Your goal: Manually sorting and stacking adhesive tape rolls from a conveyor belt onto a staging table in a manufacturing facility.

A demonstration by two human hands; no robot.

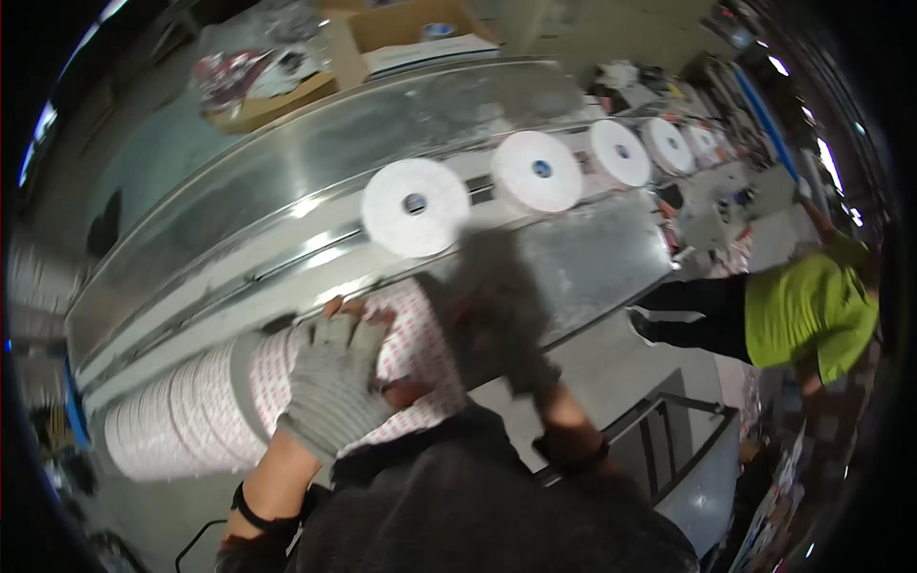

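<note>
My left hand (336, 382), in a grey ribbed glove with bare fingertips, lies over a white roll with red print (418, 339). Its fingers curl across the top and the thumb presses nearer my body. This roll is at the right end of a row of similar printed rolls (177, 415) lying on their sides. My right hand (506, 329), in a dark glove, is smeared by motion just right of the end roll. Its fingers cannot be made out, nor whether it touches the roll.
White discs with blue-centred cores (539, 170) stand in a line along the metal machine (382, 115). Behind it is an open cardboard box (406, 33). A metal-framed cart (702, 477) stands at my right. A person in a lime-green shirt (807, 310) works further right.
</note>
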